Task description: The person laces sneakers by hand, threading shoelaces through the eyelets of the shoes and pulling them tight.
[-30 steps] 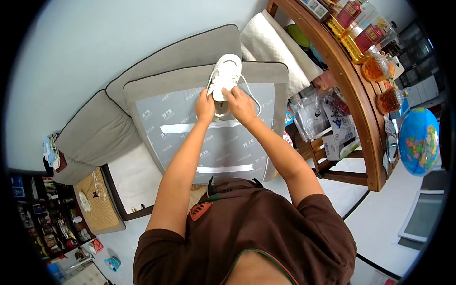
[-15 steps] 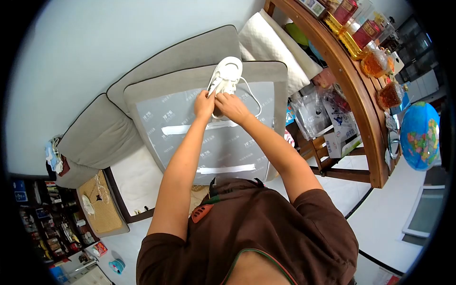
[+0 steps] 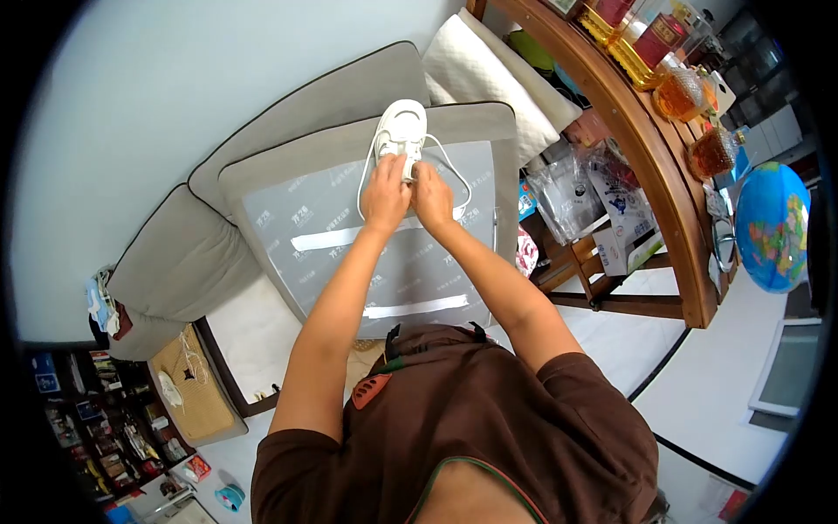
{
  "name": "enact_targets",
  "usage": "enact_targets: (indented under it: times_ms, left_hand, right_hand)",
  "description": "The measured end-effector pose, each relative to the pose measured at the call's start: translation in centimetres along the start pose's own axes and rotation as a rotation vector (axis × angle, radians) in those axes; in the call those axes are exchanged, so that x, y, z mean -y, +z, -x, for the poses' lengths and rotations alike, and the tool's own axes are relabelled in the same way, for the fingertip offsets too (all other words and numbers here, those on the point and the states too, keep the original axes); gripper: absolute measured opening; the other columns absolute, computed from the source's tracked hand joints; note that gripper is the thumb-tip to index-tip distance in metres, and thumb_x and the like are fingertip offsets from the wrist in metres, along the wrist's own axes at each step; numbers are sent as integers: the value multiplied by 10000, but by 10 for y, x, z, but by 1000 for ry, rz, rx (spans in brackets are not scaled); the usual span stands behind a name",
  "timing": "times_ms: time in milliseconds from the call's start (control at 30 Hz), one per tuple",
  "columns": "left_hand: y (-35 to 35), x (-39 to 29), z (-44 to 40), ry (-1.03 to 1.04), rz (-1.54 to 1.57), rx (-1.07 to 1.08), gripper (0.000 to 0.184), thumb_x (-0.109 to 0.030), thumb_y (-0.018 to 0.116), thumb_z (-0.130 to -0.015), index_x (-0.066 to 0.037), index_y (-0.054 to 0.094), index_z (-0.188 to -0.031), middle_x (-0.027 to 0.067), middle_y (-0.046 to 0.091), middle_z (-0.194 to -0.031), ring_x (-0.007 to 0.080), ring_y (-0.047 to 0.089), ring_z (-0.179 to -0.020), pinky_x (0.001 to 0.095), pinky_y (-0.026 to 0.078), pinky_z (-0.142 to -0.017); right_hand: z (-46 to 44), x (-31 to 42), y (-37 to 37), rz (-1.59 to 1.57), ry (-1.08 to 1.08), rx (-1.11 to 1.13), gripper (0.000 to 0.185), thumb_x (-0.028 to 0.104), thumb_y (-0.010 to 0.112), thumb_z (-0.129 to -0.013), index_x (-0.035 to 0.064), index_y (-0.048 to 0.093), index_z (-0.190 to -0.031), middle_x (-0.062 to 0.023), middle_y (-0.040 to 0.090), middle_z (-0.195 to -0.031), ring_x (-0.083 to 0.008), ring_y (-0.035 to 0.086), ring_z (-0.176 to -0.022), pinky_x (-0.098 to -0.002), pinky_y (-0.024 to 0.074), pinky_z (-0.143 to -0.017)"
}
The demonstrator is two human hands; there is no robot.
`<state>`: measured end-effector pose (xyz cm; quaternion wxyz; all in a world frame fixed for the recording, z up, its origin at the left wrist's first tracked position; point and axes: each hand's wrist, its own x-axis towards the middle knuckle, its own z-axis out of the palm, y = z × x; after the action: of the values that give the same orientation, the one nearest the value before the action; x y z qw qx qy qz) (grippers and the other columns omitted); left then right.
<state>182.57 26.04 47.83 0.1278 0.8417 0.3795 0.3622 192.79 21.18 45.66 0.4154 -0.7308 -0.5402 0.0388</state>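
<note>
A white sneaker (image 3: 404, 122) rests on the grey upturned cushion (image 3: 332, 196), its toe pointing away from me. My left hand (image 3: 387, 196) is closed at the left side of the shoe's opening, with the fingers curled over the upper near the tongue. Across from it, my right hand (image 3: 433, 196) grips the right side of the opening. A loose white shoelace (image 3: 460, 175) loops out on both sides of the shoe. The heel is mostly hidden between my hands, and the exact grip of the fingertips is hard to see.
To the right stands a wooden shelf (image 3: 642, 166) with amber bottles (image 3: 679, 94) and a globe (image 3: 773, 225) beside it. A second white shoe (image 3: 170, 389) and loose laces lie on a woven mat (image 3: 194, 402) at left. Grey sofa cushions (image 3: 166, 253) lean along the wall.
My left hand has moved right and up onto the shoe's opening, and my right hand has shifted to its right side. The lace now loops out on the left as well.
</note>
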Motion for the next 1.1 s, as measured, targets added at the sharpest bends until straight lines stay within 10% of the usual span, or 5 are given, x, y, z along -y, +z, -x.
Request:
enact_targets:
  times_ms: [400, 567, 800, 1100]
  left_hand:
    - [0, 30, -3, 259, -326, 121, 385, -56, 600, -740, -208, 662, -1088, -25, 615, -1119, 218, 594, -840, 334, 533, -667]
    - [7, 20, -8, 369, -552, 244, 280, -88, 621, -739, -36, 630, -1014, 68, 513, -1256, 218, 556, -934, 326, 542, -672]
    - [-17, 13, 8, 99, 45, 67, 297, -110, 640, -744, -96, 637, -1041, 104, 515, -1286, 305, 580, -1012, 415, 520, -781]
    - [11, 25, -20, -547, 81, -52, 350, -311, 742, -734, -100, 640, -993, 72, 601, -1015, 274, 595, -948, 383, 482, -786]
  right_hand:
    - [-2, -10, 11, -639, 651, -176, 124, 80, 552, -858, 25, 515, -963, -163, 587, -894, -307, 584, -811, -392, 456, -738]
    - [3, -18, 3, -150, 52, -23, 224, 145, 648, -827, 55, 540, -1001, -160, 576, -938, -363, 578, -848, -425, 470, -725]
    - [-9, -12, -34, -197, -99, 162, 200, 164, 573, -883, 54, 555, -1048, -153, 587, -953, -366, 593, -867, -444, 479, -751]
    - [-75, 1, -28, -158, -201, 124, 194, 57, 571, -831, 16, 673, -990, -191, 646, -834, -368, 628, -797, -432, 492, -697]
